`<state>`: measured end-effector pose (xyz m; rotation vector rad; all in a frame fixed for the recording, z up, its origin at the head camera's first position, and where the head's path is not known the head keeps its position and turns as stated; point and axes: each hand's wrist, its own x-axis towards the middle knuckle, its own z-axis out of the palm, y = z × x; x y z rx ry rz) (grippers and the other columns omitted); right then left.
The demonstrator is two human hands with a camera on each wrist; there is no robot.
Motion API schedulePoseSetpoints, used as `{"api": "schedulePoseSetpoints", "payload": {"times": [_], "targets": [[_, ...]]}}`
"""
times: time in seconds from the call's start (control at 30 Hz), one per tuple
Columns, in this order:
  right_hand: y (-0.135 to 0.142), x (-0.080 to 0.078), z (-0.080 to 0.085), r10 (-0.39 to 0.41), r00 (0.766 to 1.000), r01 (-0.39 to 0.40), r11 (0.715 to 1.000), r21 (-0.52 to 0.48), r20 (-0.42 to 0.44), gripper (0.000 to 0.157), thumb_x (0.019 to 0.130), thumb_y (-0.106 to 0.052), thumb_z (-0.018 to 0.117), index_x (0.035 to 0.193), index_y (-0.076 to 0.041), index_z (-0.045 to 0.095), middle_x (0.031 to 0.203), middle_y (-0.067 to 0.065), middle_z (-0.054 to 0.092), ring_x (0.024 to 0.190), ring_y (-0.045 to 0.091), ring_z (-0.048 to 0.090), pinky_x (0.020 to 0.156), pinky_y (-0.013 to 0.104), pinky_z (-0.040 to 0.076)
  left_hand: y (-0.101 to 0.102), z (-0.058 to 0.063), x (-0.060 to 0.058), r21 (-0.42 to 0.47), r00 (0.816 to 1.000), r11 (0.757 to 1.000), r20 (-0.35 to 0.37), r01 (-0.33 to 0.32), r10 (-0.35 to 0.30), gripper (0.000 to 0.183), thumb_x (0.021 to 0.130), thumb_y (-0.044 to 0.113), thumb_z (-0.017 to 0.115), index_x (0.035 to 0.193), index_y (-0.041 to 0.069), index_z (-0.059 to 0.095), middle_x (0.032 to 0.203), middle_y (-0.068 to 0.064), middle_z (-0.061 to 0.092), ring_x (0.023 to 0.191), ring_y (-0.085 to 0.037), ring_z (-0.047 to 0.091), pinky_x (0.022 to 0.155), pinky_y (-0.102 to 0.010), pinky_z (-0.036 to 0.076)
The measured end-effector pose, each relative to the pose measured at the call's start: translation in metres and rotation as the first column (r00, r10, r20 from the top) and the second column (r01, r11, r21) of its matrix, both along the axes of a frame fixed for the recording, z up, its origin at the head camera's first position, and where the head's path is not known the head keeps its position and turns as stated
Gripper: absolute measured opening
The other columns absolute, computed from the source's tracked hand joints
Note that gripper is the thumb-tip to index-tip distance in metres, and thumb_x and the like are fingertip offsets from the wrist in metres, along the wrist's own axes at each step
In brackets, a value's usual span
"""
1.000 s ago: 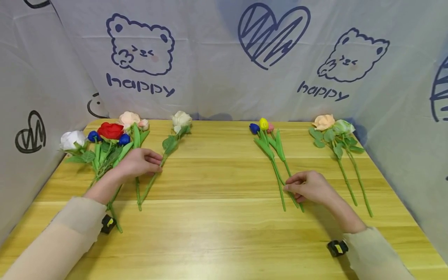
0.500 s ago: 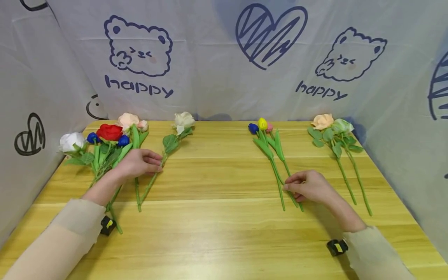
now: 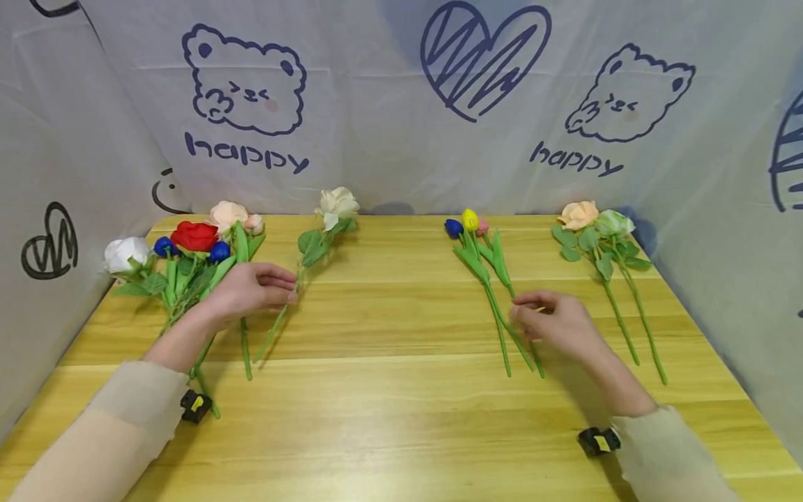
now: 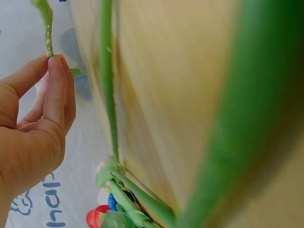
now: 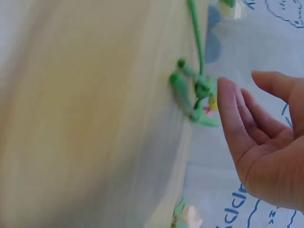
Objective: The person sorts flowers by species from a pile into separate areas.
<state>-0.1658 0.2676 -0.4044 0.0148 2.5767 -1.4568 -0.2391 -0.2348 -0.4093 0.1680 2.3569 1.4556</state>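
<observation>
My left hand [image 3: 247, 289] pinches the stem of an artificial cream-white rose [image 3: 339, 206] between thumb and fingertips. The left wrist view shows the grip on the green stem [image 4: 48, 35], with the rose's lower end tilted above the table. On the right side, my right hand [image 3: 555, 321] is over the stems of several tulips: a blue one [image 3: 454, 229], a yellow one [image 3: 470, 220] and a pink one [image 3: 482, 226]. In the right wrist view, this hand's thumb [image 5: 273, 84] and fingers stand apart with nothing between them.
At the left lie a red rose [image 3: 196, 237], a white rose [image 3: 127, 255], blue tulips [image 3: 219, 251] and a pale pink rose [image 3: 228, 216]. A peach rose [image 3: 578, 215] and a pale green one [image 3: 613, 224] lie far right. A printed curtain [image 3: 376, 125] borders the wooden table [image 3: 376, 432].
The cream-white rose has risen and shifted right with my left hand, its stem end leaving the neighbouring stem. My right hand has lifted slightly from the tulip stems.
</observation>
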Motion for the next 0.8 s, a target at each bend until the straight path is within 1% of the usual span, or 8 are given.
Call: {"api": "schedulePoseSetpoints", "payload": {"times": [0.13, 0.2, 0.3, 0.33, 0.43, 0.57, 0.67, 0.8], "targets": [[-0.012, 0.000, 0.007, -0.035, 0.997, 0.030, 0.996, -0.084, -0.067, 0.051, 0.104, -0.034, 0.067, 0.138, 0.002, 0.060, 0.128, 0.026, 0.065, 0.100, 0.028, 0.072, 0.082, 0.040, 0.064, 0.010, 0.008, 0.003, 0.007, 0.999, 1.000, -0.032, -0.007, 0.008, 0.048, 0.097, 0.011, 0.074, 0.138, -0.008, 0.059, 0.132, -0.027, 0.066, 0.109, -0.031, 0.072, 0.088, -0.033, 0.062], [-0.020, -0.001, 0.009, -0.055, 0.995, 0.045, 0.992, -0.121, -0.082, 0.051, 0.103, -0.035, 0.068, 0.138, 0.001, 0.061, 0.131, 0.026, 0.064, 0.103, 0.027, 0.072, 0.085, 0.041, 0.064, 0.015, 0.012, 0.005, 0.015, 0.999, 1.000, -0.039, -0.008, 0.008, 0.047, 0.097, 0.011, 0.074, 0.138, -0.007, 0.060, 0.132, -0.027, 0.066, 0.110, -0.032, 0.072, 0.089, -0.036, 0.062], [-0.033, -0.004, 0.010, -0.065, 0.993, 0.046, 0.983, -0.179, -0.103, 0.049, 0.103, -0.033, 0.068, 0.138, 0.002, 0.061, 0.132, 0.025, 0.064, 0.106, 0.028, 0.072, 0.088, 0.043, 0.063, 0.025, 0.019, 0.008, 0.050, 0.999, 0.999, -0.046, -0.001, 0.003, 0.046, 0.097, 0.011, 0.074, 0.138, -0.006, 0.060, 0.134, -0.025, 0.065, 0.112, -0.034, 0.071, 0.092, -0.039, 0.062], [-0.038, -0.005, 0.010, -0.064, 0.992, 0.042, 0.980, -0.196, -0.109, 0.048, 0.103, -0.032, 0.068, 0.137, 0.002, 0.062, 0.132, 0.025, 0.064, 0.105, 0.027, 0.072, 0.088, 0.043, 0.063, 0.029, 0.021, 0.009, 0.066, 0.999, 0.998, -0.049, 0.000, 0.003, 0.045, 0.097, 0.011, 0.074, 0.137, -0.005, 0.061, 0.134, -0.025, 0.065, 0.112, -0.033, 0.071, 0.092, -0.039, 0.062], [-0.052, -0.005, 0.010, -0.053, 0.990, 0.020, 0.968, -0.249, -0.128, 0.043, 0.104, -0.027, 0.068, 0.136, 0.001, 0.063, 0.132, 0.025, 0.065, 0.103, 0.024, 0.072, 0.089, 0.045, 0.062, 0.041, 0.027, 0.010, 0.127, 0.998, 0.992, -0.066, -0.001, 0.010, 0.043, 0.098, 0.010, 0.074, 0.136, -0.005, 0.061, 0.133, -0.026, 0.065, 0.107, -0.026, 0.073, 0.093, -0.040, 0.061], [-0.070, -0.006, 0.010, -0.027, 0.990, -0.017, 0.952, -0.304, -0.142, 0.035, 0.104, -0.021, 0.068, 0.133, -0.001, 0.065, 0.132, 0.024, 0.066, 0.101, 0.021, 0.073, 0.088, 0.043, 0.063, 0.061, 0.034, 0.012, 0.231, 0.994, 0.973, -0.099, -0.012, 0.036, 0.040, 0.097, 0.005, 0.074, 0.133, -0.007, 0.062, 0.127, -0.026, 0.067, 0.098, -0.014, 0.074, 0.088, -0.035, 0.062], [-0.084, -0.006, 0.011, 0.001, 0.990, -0.048, 0.939, -0.341, -0.138, 0.033, 0.104, -0.017, 0.067, 0.132, -0.001, 0.065, 0.130, 0.023, 0.068, 0.100, 0.023, 0.074, 0.088, 0.044, 0.063, 0.078, 0.039, 0.015, 0.307, 0.991, 0.952, -0.123, -0.006, 0.046, 0.038, 0.096, 0.001, 0.073, 0.132, -0.008, 0.062, 0.125, -0.024, 0.069, 0.098, -0.012, 0.074, 0.085, -0.030, 0.063], [-0.100, -0.004, 0.013, 0.059, 0.989, -0.108, 0.915, -0.388, -0.136, 0.033, 0.103, -0.015, 0.067, 0.132, 0.002, 0.064, 0.129, 0.025, 0.068, 0.100, 0.025, 0.074, 0.087, 0.045, 0.063, 0.100, 0.044, 0.020, 0.385, 0.989, 0.923, -0.142, 0.013, 0.045, 0.038, 0.095, -0.003, 0.073, 0.131, -0.008, 0.063, 0.124, -0.025, 0.069, 0.099, -0.013, 0.074, 0.085, -0.029, 0.063]]}}
